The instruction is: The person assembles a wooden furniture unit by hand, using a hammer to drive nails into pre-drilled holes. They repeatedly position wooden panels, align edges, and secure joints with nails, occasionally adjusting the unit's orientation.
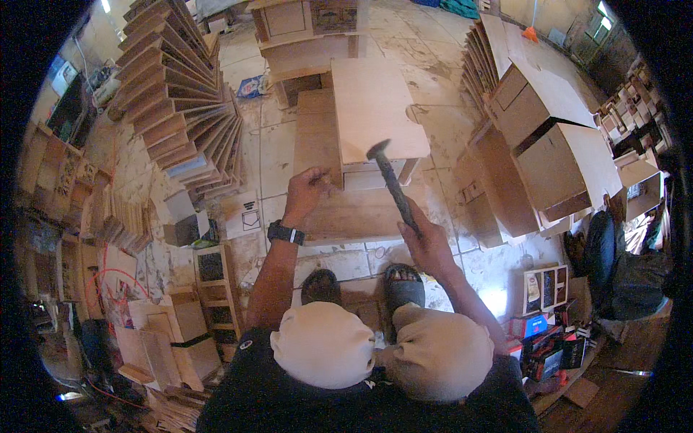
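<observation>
My right hand (432,247) is wrapped round the handle of a hammer (392,182). The hammer's dark head is raised over the near end of a pale wooden box (375,108). That box rests on a brown wooden board (339,216) on the floor in front of my feet. Close to the box's near left corner is my left hand (309,193), a dark watch on its wrist. Its fingers are curled together; what they pinch, if anything, is too small to make out.
Fanned stacks of wooden panels (191,108) stand at the left. More wooden boxes (541,108) are piled at the right, and a wooden cabinet (310,29) stands beyond. Small coloured boxes (545,343) lie lower right, near another person's dark-clothed leg (603,252).
</observation>
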`<move>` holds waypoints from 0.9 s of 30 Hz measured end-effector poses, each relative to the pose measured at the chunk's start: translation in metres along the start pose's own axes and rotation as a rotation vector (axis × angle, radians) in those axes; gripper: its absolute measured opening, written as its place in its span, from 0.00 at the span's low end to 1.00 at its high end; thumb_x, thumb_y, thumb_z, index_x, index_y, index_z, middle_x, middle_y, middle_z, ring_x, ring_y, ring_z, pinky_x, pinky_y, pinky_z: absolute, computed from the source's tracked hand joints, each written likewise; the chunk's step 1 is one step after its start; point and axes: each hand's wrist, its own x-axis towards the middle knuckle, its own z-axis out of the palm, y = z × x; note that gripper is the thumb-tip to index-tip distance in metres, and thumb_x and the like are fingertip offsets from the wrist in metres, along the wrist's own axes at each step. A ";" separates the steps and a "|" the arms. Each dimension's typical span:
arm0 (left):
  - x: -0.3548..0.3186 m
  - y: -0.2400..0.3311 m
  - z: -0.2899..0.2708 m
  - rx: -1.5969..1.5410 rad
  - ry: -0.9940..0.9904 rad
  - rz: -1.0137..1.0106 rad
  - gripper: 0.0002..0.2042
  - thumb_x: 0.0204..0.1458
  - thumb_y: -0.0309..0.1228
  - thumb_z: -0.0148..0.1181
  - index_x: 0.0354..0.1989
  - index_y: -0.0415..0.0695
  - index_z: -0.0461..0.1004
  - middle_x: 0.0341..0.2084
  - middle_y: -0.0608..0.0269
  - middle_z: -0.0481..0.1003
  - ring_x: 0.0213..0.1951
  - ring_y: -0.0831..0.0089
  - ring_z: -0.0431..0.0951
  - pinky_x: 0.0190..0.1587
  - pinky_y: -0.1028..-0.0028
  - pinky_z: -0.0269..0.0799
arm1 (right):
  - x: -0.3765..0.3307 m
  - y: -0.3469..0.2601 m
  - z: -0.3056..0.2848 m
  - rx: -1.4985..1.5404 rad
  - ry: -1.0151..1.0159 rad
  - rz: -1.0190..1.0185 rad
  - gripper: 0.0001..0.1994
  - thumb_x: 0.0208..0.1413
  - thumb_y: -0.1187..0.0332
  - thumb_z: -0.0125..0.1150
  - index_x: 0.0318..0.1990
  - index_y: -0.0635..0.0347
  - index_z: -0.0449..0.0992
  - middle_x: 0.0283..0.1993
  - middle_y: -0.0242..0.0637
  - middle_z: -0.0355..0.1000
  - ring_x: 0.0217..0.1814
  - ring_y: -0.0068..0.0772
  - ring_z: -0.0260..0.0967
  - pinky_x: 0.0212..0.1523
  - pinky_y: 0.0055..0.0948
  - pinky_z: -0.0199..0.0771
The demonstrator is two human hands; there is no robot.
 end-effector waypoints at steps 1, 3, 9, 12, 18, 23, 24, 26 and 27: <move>-0.003 0.010 -0.001 -0.022 0.015 0.018 0.10 0.51 0.25 0.60 0.42 0.40 0.78 0.31 0.57 0.79 0.33 0.70 0.79 0.39 0.72 0.73 | 0.006 -0.005 0.002 -0.017 0.001 -0.064 0.26 0.61 0.64 0.51 0.66 0.51 0.55 0.22 0.49 0.69 0.25 0.48 0.72 0.29 0.42 0.69; -0.006 0.028 -0.001 -0.064 0.049 0.056 0.10 0.52 0.25 0.60 0.43 0.41 0.78 0.32 0.60 0.79 0.34 0.75 0.78 0.40 0.74 0.73 | 0.014 -0.012 0.006 -0.065 -0.035 -0.011 0.26 0.60 0.64 0.51 0.66 0.51 0.55 0.22 0.52 0.69 0.27 0.53 0.72 0.29 0.45 0.69; 0.006 0.059 0.019 -0.049 0.134 0.256 0.13 0.52 0.22 0.59 0.47 0.41 0.76 0.36 0.61 0.79 0.37 0.77 0.77 0.42 0.75 0.73 | 0.015 -0.014 0.009 -0.045 -0.044 0.017 0.26 0.60 0.64 0.52 0.65 0.53 0.56 0.21 0.55 0.69 0.27 0.58 0.72 0.29 0.47 0.67; 0.009 0.063 0.029 -0.125 0.121 0.131 0.14 0.51 0.21 0.59 0.48 0.41 0.75 0.36 0.61 0.79 0.37 0.77 0.77 0.41 0.75 0.73 | 0.015 -0.012 0.007 -0.034 -0.038 0.011 0.26 0.60 0.64 0.52 0.65 0.53 0.56 0.20 0.55 0.69 0.25 0.58 0.72 0.29 0.47 0.67; 0.009 0.061 0.033 -0.063 0.129 0.081 0.14 0.51 0.19 0.57 0.47 0.40 0.74 0.33 0.61 0.80 0.37 0.76 0.78 0.41 0.76 0.74 | 0.015 -0.011 0.008 0.003 -0.037 0.020 0.26 0.60 0.63 0.51 0.65 0.54 0.57 0.19 0.53 0.68 0.24 0.57 0.71 0.28 0.46 0.67; 0.009 0.060 0.035 0.003 0.192 0.156 0.13 0.51 0.19 0.57 0.45 0.40 0.75 0.33 0.59 0.80 0.36 0.75 0.80 0.41 0.75 0.74 | 0.015 -0.008 0.010 -0.006 -0.027 -0.001 0.25 0.61 0.63 0.51 0.65 0.54 0.57 0.19 0.52 0.68 0.25 0.56 0.72 0.29 0.46 0.68; 0.009 0.060 0.035 0.064 0.211 0.180 0.12 0.51 0.20 0.57 0.45 0.40 0.75 0.34 0.58 0.80 0.37 0.74 0.80 0.40 0.75 0.74 | 0.015 -0.007 0.010 -0.005 -0.033 0.005 0.25 0.61 0.63 0.51 0.65 0.54 0.57 0.19 0.52 0.68 0.25 0.56 0.72 0.29 0.46 0.68; 0.009 0.060 0.035 0.057 0.201 0.166 0.12 0.50 0.20 0.58 0.44 0.41 0.75 0.34 0.57 0.80 0.37 0.73 0.80 0.40 0.75 0.74 | 0.015 -0.008 0.009 -0.012 -0.049 0.009 0.26 0.61 0.62 0.51 0.65 0.54 0.56 0.22 0.54 0.70 0.27 0.59 0.72 0.31 0.48 0.69; 0.009 0.059 0.034 0.056 0.199 0.154 0.12 0.50 0.20 0.59 0.44 0.41 0.75 0.34 0.56 0.80 0.37 0.73 0.80 0.40 0.74 0.74 | 0.015 -0.009 0.007 -0.020 -0.057 0.008 0.27 0.61 0.62 0.51 0.66 0.54 0.54 0.24 0.55 0.71 0.29 0.61 0.71 0.33 0.50 0.69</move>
